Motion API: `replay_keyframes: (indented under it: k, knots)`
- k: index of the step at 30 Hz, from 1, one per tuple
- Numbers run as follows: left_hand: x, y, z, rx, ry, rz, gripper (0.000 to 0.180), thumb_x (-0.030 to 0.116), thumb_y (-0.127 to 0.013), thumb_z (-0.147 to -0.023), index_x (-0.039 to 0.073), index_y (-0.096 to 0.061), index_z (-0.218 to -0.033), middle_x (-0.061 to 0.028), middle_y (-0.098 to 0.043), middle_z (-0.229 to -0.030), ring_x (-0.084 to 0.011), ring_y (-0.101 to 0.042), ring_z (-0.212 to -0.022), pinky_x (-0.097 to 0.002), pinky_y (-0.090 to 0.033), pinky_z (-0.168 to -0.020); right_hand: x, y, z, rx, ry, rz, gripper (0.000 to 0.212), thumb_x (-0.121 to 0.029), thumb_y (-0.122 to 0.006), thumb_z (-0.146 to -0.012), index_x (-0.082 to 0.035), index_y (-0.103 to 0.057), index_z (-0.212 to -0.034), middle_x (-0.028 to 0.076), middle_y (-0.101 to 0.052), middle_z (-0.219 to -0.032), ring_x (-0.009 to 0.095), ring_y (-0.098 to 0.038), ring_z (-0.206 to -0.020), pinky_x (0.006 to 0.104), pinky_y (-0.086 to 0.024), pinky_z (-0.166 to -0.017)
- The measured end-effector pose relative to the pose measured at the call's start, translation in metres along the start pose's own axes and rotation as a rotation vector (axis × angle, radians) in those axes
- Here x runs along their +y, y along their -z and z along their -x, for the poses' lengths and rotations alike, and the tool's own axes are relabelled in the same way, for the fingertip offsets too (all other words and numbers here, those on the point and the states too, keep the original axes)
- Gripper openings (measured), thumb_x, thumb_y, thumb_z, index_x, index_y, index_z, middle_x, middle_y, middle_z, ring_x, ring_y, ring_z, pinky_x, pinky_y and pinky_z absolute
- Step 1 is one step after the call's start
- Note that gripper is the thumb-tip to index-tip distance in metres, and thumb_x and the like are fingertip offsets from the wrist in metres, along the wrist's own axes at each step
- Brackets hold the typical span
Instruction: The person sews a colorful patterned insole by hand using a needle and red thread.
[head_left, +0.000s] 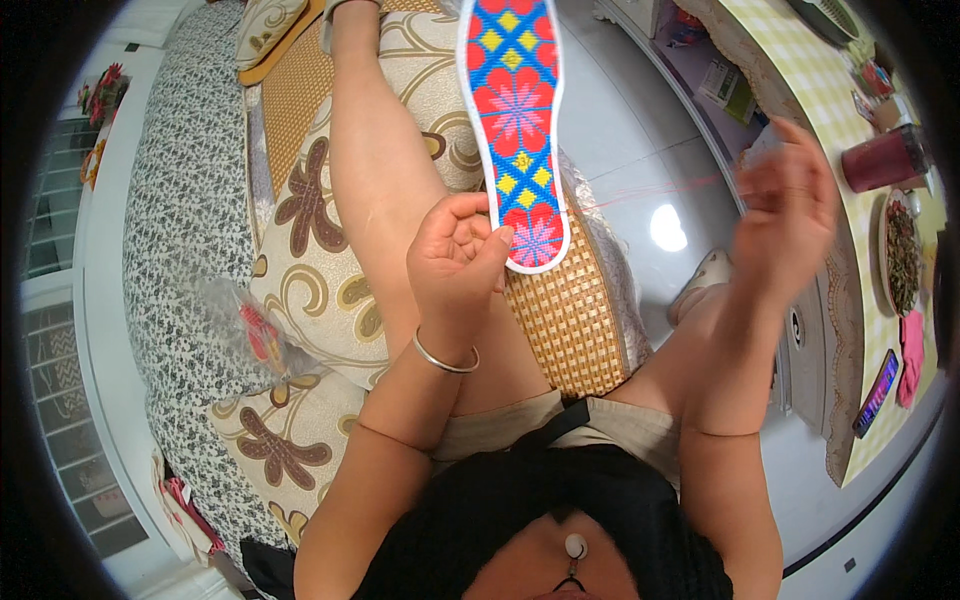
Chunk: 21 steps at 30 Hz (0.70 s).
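Note:
An embroidered insole with a white rim carries red flowers and yellow diamonds on blue. My left hand grips its rounded lower end, thumb on top and the other fingers curled by the edge. From the insole's right edge a thin pink thread stretches to my right hand. That hand is raised off to the right, its fingers curled and blurred by motion. Whether a needle is in those fingers cannot be made out. A bracelet circles my left wrist.
My bare leg lies along a patterned sofa cushion beside a woven mat. A clear plastic bag with something red is at left. On the right, a checked tablecloth bears a phone, a plate of food and a dark red cup.

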<state>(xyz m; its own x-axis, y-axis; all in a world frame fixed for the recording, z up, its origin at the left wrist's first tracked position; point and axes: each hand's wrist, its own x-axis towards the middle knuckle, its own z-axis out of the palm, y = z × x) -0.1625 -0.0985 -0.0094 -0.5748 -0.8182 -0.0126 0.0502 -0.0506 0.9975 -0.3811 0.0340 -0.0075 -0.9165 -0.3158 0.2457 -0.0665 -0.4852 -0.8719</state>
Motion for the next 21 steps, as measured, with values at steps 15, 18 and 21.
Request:
replay_keyframes:
  k: [15, 18, 21]
  knots:
    - [-0.005, -0.005, 0.002, -0.054, 0.006, 0.025, 0.029, -0.007, -0.06, -0.082, -0.006, -0.051, -0.11, -0.0065, -0.061, -0.076, -0.0026, -0.048, -0.051, -0.0141, -0.037, -0.042, 0.039, -0.056, 0.074, -0.551, 0.51, 0.592, 0.016, -0.001, -0.067, -0.069, -0.005, -0.062, -0.083, 0.007, -0.057, -0.067, 0.024, -0.055, -0.06, 0.0346, -0.045, -0.05]
    - [-0.005, -0.004, 0.002, -0.061, 0.0, 0.026, 0.029, -0.007, -0.06, -0.082, -0.006, -0.051, -0.11, -0.0066, -0.061, -0.076, -0.0024, -0.048, -0.051, -0.0139, -0.037, -0.042, 0.037, -0.056, 0.074, -0.568, 0.502, 0.614, 0.016, 0.0, -0.067, -0.068, -0.004, -0.061, -0.082, 0.007, -0.056, -0.067, 0.024, -0.055, -0.06, 0.0346, -0.045, -0.05]
    - [-0.005, -0.004, 0.002, -0.06, -0.003, 0.023, 0.029, -0.008, -0.059, -0.082, -0.006, -0.051, -0.11, -0.0066, -0.061, -0.076, -0.0022, -0.048, -0.051, -0.0137, -0.037, -0.041, 0.039, -0.057, 0.076, -0.563, 0.511, 0.617, 0.015, -0.001, -0.067, -0.067, -0.005, -0.061, -0.08, 0.007, -0.056, -0.067, 0.024, -0.055, -0.06, 0.0345, -0.045, -0.051]
